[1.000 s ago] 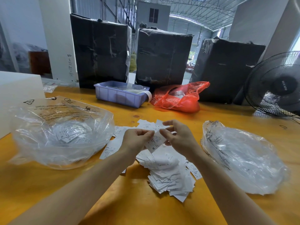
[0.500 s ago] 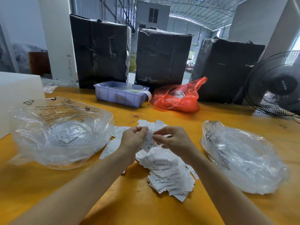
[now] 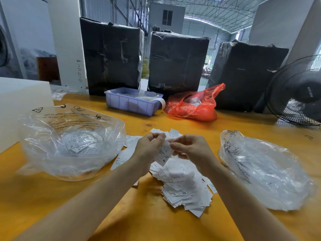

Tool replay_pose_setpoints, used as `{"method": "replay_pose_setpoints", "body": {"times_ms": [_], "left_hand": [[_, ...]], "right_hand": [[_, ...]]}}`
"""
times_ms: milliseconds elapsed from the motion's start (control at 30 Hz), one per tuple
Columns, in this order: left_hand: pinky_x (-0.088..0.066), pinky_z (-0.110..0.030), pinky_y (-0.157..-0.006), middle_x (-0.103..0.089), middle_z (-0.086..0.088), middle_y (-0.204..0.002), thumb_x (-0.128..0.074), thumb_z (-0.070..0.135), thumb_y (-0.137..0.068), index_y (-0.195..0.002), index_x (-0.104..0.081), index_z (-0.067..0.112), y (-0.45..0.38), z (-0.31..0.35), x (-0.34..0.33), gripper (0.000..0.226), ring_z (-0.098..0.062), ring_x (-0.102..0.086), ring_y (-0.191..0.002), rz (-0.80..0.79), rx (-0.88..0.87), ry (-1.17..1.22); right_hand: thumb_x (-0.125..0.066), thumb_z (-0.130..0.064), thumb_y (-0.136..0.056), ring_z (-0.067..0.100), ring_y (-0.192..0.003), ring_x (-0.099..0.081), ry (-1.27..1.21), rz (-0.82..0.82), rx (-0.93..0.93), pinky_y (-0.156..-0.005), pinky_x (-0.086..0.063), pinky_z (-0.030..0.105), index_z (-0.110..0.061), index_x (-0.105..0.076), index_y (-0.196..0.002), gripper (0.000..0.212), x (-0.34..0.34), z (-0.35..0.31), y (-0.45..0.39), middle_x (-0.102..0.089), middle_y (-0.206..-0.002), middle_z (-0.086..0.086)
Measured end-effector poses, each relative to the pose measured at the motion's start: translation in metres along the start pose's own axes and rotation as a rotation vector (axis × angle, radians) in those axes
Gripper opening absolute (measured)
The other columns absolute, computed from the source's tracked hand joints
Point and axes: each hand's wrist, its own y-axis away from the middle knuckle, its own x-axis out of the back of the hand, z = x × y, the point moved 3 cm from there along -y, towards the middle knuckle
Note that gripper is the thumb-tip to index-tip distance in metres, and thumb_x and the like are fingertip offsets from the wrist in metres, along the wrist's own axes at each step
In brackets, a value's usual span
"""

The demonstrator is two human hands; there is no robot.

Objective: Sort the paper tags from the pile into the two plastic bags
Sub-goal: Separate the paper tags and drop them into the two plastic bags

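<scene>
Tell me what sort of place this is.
Probably a warehouse or garment packing workshop: a high steel-truss roof, large black-wrapped bales along the yellow worktable, and a pile of size tags being sorted.

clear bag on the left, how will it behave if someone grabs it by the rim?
Probably floppy: the left clear bag is thin, crinkled film that slumps on the yellow table. Likely very light, holding only a few paper tags. Its mouth would probably collapse shut when lifted.
</scene>
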Motion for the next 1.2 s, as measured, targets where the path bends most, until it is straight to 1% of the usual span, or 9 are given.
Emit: {"method": "replay_pose_setpoints", "body": {"times_ms": [167,267,433,567,733,933,1000,1100,1200], "left_hand": [[-0.055,-0.026,-0.06,-0.071,-0.011,-0.087,-0.066,0.038,-0.082,-0.104,-0.062,0.005,0.0,0.01,0.008,0.039,-0.018,-0.067,-0.073,-0.127,0.127,-0.144],[-0.053,-0.02,-0.053,-0.071,-0.005,-0.072,-0.072,0.021,-0.081,-0.094,-0.069,0.006,-0.001,0.013,0.016,0.02,-0.012,-0.067,-0.062,-0.188,0.149,-0.251],[-0.058,-0.025,-0.068,-0.071,-0.006,-0.075,-0.075,0.017,-0.078,-0.087,-0.072,0.012,-0.003,0.019,0.021,0.011,-0.016,-0.066,-0.073,-0.237,0.15,-0.349],[-0.053,-0.018,-0.055,-0.072,-0.002,-0.074,-0.077,0.016,-0.076,-0.085,-0.072,0.011,0.002,0.041,0.026,0.012,-0.006,-0.067,-0.061,-0.24,0.096,-0.587],[-0.051,-0.016,-0.052,-0.066,-0.003,-0.083,-0.071,0.016,-0.082,-0.076,-0.067,0.018,0.001,0.103,0.082,0.007,-0.011,-0.063,-0.076,0.009,-0.008,-0.92],[-0.054,-0.03,-0.056,-0.061,-0.01,-0.079,-0.064,-0.001,-0.085,-0.076,-0.062,0.007,0.002,0.11,0.166,0.012,-0.019,-0.059,-0.067,0.315,0.096,-1.038],[-0.057,-0.035,-0.067,-0.067,-0.013,-0.087,-0.068,0.0,-0.083,-0.091,-0.066,0.0,0.002,0.104,0.176,0.008,-0.024,-0.064,-0.076,0.389,0.099,-1.151],[-0.051,-0.037,-0.074,-0.066,-0.018,-0.101,-0.066,-0.004,-0.081,-0.114,-0.058,-0.001,-0.003,0.101,0.18,0.034,-0.031,-0.062,-0.09,0.538,-0.022,-1.369],[-0.045,-0.036,-0.07,-0.063,-0.018,-0.1,-0.063,0.004,-0.087,-0.101,-0.06,-0.001,-0.011,0.1,0.165,0.016,-0.029,-0.054,-0.083,0.604,-0.1,-1.447]], "right_hand": [[-0.073,-0.009,-0.08,0.009,-0.06,-0.065,-0.072,0.094,-0.113,-0.062,-0.043,0.024,-0.012,-0.066,-0.081,0.007,0.008,0.001,0.0,-0.069,-0.068,0.0],[-0.073,-0.008,-0.078,0.011,-0.062,-0.064,-0.15,0.106,-0.195,-0.069,-0.04,0.03,-0.013,-0.066,-0.083,0.01,0.009,0.003,0.001,-0.068,-0.066,-0.001],[-0.072,-0.007,-0.079,0.011,-0.059,-0.064,-0.185,0.101,-0.233,-0.074,-0.04,0.032,-0.012,-0.066,-0.084,0.009,0.008,0.0,0.003,-0.068,-0.064,0.0],[-0.071,-0.007,-0.081,0.01,-0.056,-0.064,-0.07,0.086,-0.135,-0.066,-0.043,0.027,-0.008,-0.065,-0.089,0.01,0.009,-0.01,0.005,-0.071,-0.065,0.001],[-0.068,-0.011,-0.085,0.012,-0.057,-0.067,0.269,0.092,0.003,-0.056,-0.05,0.022,-0.008,-0.067,-0.087,0.004,0.037,-0.033,0.007,-0.074,-0.07,0.002],[-0.072,-0.022,-0.081,0.02,-0.052,-0.068,0.628,0.129,-0.169,-0.052,-0.048,0.029,-0.006,-0.069,-0.079,0.017,0.114,-0.031,-0.001,-0.072,-0.063,0.006],[-0.072,-0.014,-0.083,0.028,-0.05,-0.068,0.724,0.199,-0.247,-0.056,-0.053,0.037,-0.001,-0.068,-0.076,0.015,0.144,-0.018,-0.003,-0.07,-0.059,0.011],[-0.065,0.003,-0.083,0.042,-0.05,-0.065,0.837,0.255,-0.391,-0.062,-0.054,0.052,0.008,-0.064,-0.069,0.015,0.183,0.007,-0.005,-0.065,-0.053,0.021],[-0.061,0.009,-0.08,0.04,-0.056,-0.066,0.972,0.284,-0.469,-0.051,-0.051,0.035,0.008,-0.066,-0.071,0.011,0.19,0.013,0.005,-0.064,-0.052,0.02]]}}
